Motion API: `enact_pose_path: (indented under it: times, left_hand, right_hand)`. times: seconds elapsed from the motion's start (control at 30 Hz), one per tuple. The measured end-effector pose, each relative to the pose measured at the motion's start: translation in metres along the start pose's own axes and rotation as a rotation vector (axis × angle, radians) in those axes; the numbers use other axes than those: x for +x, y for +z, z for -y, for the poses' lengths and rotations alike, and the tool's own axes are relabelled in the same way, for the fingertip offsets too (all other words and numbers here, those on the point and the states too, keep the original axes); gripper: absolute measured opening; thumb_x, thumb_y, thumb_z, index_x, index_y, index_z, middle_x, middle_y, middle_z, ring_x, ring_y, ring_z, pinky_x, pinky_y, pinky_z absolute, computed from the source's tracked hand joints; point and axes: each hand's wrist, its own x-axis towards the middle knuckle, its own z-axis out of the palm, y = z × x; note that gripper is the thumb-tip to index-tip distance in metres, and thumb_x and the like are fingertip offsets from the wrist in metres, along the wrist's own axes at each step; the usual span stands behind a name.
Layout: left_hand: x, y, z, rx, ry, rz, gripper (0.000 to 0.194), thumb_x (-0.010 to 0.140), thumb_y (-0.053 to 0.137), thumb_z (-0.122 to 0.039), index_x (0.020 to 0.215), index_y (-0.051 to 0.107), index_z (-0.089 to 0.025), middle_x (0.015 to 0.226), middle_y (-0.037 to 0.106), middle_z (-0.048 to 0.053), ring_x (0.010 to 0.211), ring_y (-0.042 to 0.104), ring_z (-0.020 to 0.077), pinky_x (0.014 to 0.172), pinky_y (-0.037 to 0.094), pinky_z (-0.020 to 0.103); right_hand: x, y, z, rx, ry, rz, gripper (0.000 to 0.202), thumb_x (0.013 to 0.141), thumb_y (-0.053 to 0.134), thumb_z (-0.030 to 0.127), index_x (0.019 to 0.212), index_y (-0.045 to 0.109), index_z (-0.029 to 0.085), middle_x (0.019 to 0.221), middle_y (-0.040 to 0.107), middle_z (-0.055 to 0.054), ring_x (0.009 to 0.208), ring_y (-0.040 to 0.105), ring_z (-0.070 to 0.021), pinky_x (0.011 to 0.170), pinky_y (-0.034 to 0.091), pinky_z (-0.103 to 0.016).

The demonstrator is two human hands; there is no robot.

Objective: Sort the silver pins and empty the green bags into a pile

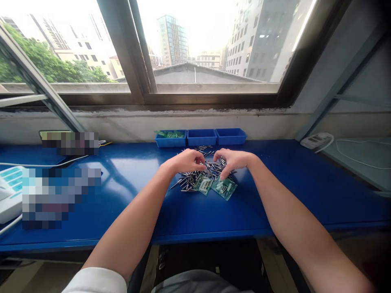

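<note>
A loose pile of thin metal pieces (189, 180) lies on the blue table in front of me. My left hand (191, 160) is over the pile's left part, fingers curled; whether anything is between them is too small to tell. On the right, my right hand (231, 160) reaches over the pile with its thumb and fingers apart. Two small green clear bags lie at the near edge of the pile, the left bag (203, 185) and the right bag (224, 188), each with a few metal pieces showing. The right thumb is just above the right bag.
Three blue bins stand behind the pile: the left bin (171, 141) holds green bags, while the middle bin (201, 137) and right bin (231, 136) show nothing inside. A white device (317, 140) with a cable is at the right; a power strip (12, 191) lies left.
</note>
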Motion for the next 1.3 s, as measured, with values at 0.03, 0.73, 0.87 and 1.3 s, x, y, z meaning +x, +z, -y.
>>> enact_pose_path:
  times: [0.03,0.73,0.87,1.3]
  left_hand:
    - [-0.001,-0.001,-0.006,0.001,0.008,0.041,0.04,0.069,0.059,-0.053,0.092,0.067,-0.021,0.084,0.066,0.001,0.071,0.057,0.015,0.062,0.04,0.024]
    - [0.005,0.015,-0.003,0.01,0.005,0.046,0.042,0.05,0.076,-0.044,0.086,0.065,-0.025,0.088,0.063,0.002,0.076,0.058,0.0204,0.058,0.039,0.025]
    - [0.007,0.014,0.006,-0.012,-0.017,-0.056,0.041,0.058,0.074,-0.041,0.092,0.062,-0.023,0.087,0.065,0.001,0.075,0.058,0.0189,0.059,0.04,0.025]
    - [0.018,0.032,0.045,-0.051,-0.123,-0.485,0.038,0.072,0.064,-0.035,0.105,0.061,-0.016,0.106,0.061,0.008,0.089,0.059,0.0205,0.081,0.048,0.032]
  right_hand:
    - [-0.001,-0.001,0.002,-0.021,-0.001,0.036,0.078,0.045,0.077,0.059,0.113,0.055,0.029,0.118,0.05,-0.005,0.108,0.047,-0.0282,0.079,0.043,-0.031]
    - [0.016,0.013,0.002,0.124,-0.114,-0.072,0.029,0.054,0.075,0.041,0.064,0.057,0.021,0.058,0.053,0.004,0.053,0.043,-0.0108,0.048,0.03,-0.025]
    - [0.019,0.015,-0.001,0.21,-0.098,-0.273,0.032,0.056,0.073,0.042,0.069,0.056,0.02,0.064,0.055,0.004,0.057,0.045,-0.0107,0.051,0.034,-0.024]
    - [0.047,0.045,-0.016,0.5,-0.07,-0.79,0.029,0.068,0.066,0.044,0.072,0.051,0.02,0.062,0.059,0.001,0.053,0.054,-0.0138,0.055,0.044,-0.028]
